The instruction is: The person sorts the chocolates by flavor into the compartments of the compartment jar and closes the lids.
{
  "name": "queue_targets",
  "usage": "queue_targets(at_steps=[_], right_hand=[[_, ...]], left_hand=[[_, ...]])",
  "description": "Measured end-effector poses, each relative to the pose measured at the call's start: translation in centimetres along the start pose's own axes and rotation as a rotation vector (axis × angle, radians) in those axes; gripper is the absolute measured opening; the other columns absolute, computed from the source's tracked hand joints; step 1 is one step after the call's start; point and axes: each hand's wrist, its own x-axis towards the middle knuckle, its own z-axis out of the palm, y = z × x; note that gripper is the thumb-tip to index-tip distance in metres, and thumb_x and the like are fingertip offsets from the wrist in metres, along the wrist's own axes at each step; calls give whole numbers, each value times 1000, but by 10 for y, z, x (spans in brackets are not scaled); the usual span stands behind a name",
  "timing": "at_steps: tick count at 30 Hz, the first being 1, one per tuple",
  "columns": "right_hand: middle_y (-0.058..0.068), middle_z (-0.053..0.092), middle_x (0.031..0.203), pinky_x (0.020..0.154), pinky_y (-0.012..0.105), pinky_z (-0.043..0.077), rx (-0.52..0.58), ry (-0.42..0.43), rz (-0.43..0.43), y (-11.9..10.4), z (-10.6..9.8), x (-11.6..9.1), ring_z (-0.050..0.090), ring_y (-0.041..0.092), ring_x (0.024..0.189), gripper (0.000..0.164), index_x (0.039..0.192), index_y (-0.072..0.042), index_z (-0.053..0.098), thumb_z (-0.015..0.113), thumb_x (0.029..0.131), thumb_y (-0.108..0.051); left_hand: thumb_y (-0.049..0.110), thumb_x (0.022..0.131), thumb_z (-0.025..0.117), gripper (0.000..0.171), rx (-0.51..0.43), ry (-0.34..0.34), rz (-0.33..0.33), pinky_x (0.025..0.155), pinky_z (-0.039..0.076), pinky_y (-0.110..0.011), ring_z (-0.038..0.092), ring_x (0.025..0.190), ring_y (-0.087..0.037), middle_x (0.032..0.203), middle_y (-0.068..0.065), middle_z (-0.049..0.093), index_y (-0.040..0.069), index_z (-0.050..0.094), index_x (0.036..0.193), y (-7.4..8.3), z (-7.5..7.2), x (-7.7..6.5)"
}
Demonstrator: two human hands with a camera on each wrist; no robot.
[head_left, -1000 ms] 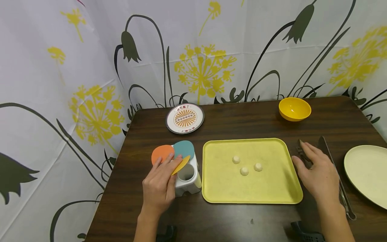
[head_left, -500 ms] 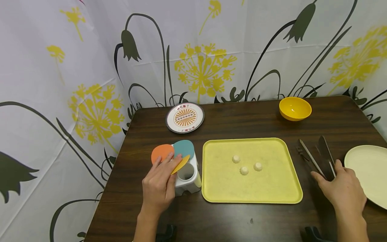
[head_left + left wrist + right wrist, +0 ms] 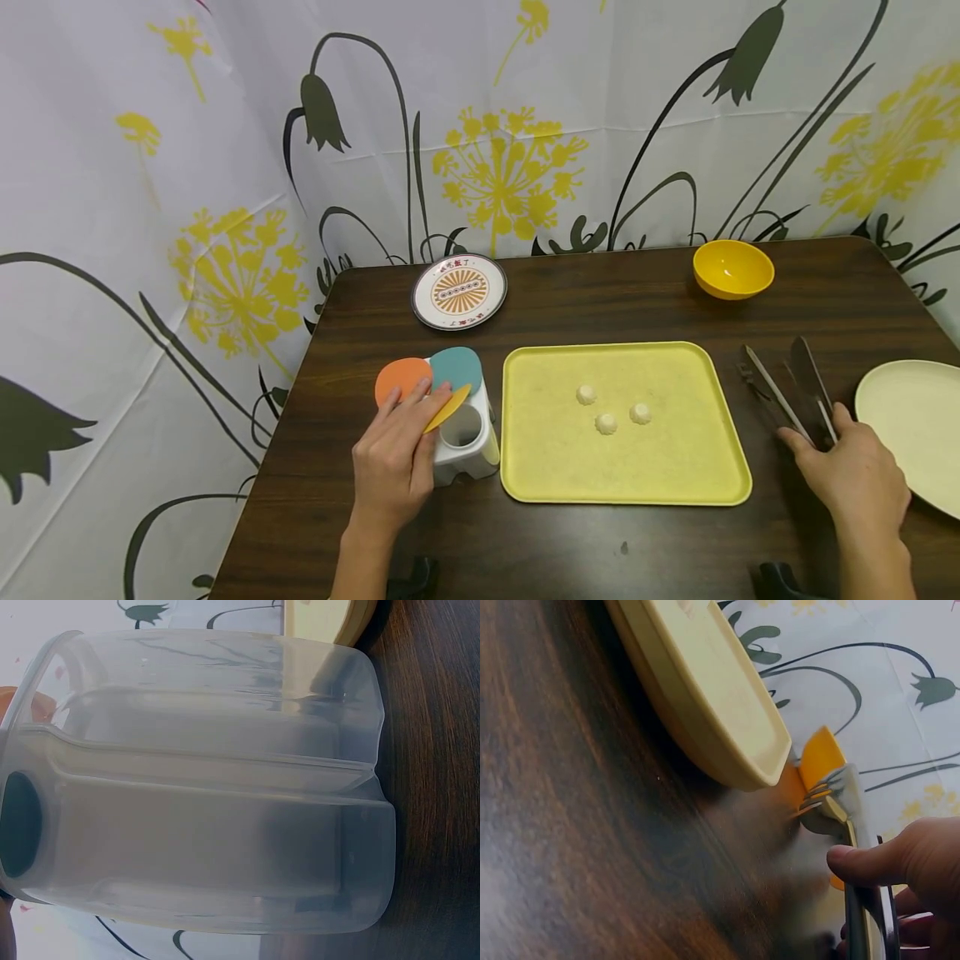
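Note:
In the head view my left hand (image 3: 393, 458) rests on a white container with round coloured lids, its fingers over the orange lid (image 3: 401, 379). Beside its index finger a yellow lid (image 3: 450, 408) stands tilted up, baring a round opening (image 3: 461, 427). A teal lid (image 3: 456, 369) lies flat. The left wrist view shows the container's translucent wall (image 3: 202, 825). My right hand (image 3: 855, 475) grips metal tongs (image 3: 780, 396), arms spread, one tip tined and the other flat. The thumb (image 3: 870, 862) presses the tongs in the right wrist view.
A yellow tray (image 3: 570, 467) with three small whitish lumps (image 3: 606, 423) lies between the hands. Behind stand a patterned plate (image 3: 459, 292) and a yellow bowl (image 3: 732, 271). A cream plate (image 3: 918, 425) is at the right. A floral cloth (image 3: 600, 83) hangs behind the table.
My right hand has moved right and nearer me along the tongs, from their front part to farther back. The tongs' two arms now show. My left hand has stayed put.

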Motion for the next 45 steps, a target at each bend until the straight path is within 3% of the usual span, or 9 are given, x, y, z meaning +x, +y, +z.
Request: queue_targets(at_steps=[9,18,19,22,24,26,30,34,45], right_hand=[[39,43,129,63,64,41,42,21,34,3,-4,-1,46,64,102,86,152,-4,28,61,90,-54],[35,52,121,70,65,42,150,133,-164,-8,-12,-7,50,59,102,75,149,-6,39,68,90,-42],[34,55,118,68,62,43,161,138,-194,-9,-12,-7,53,57,99,74,148,-6,41,70,90,-40],[29,64,112,63,39,46,195,127,-266,-13,-12,-7,64,20,81,71,146,-7,46,73,88,-37],[25,68,106,55,29,41,196,104,-305,-15,-11,-7,55,0,70,71,145,-10,48,75,86,-38],[20,70,99,53,26,38,178,72,-359,-17,-11,-7,46,-8,68,71,145,-12,49,75,86,-39],[2,68,84,52,31,37,130,39,-540,-22,-6,-9,51,3,64,70,143,-14,53,79,82,-37],[-5,69,83,50,27,35,128,17,-687,-29,2,-11,50,0,59,68,137,-15,60,84,76,-33],[-17,59,75,49,25,30,62,-68,-706,-43,10,-14,37,0,50,55,126,-18,68,81,78,-42]], left_hand=[[31,104,43,40,-8,1,-2,93,47,-59,66,109,-30,118,-4,70,7,68,123,1,0,0],[32,104,42,41,-2,0,-8,93,47,-59,66,110,-30,119,-4,70,7,69,123,0,0,0],[32,104,42,41,-1,-1,-9,93,47,-59,66,110,-29,119,-4,70,7,68,123,0,0,-1],[31,104,42,41,1,1,-9,93,47,-59,66,110,-29,119,-4,70,7,68,123,0,0,-1],[31,104,42,41,1,1,-9,94,47,-58,66,110,-29,119,-4,70,7,68,123,0,0,-1],[31,104,42,41,0,1,-8,94,47,-58,66,110,-29,119,-4,70,7,68,123,0,0,-1],[31,104,42,41,-2,-3,-12,94,47,-58,65,110,-29,119,-4,70,7,68,123,0,0,-2],[31,104,42,40,-4,-3,-17,94,47,-58,65,111,-29,119,-4,69,8,68,123,0,1,-2],[31,104,42,40,-5,1,-17,93,47,-59,66,110,-29,119,-4,70,8,68,123,-1,0,-2]])
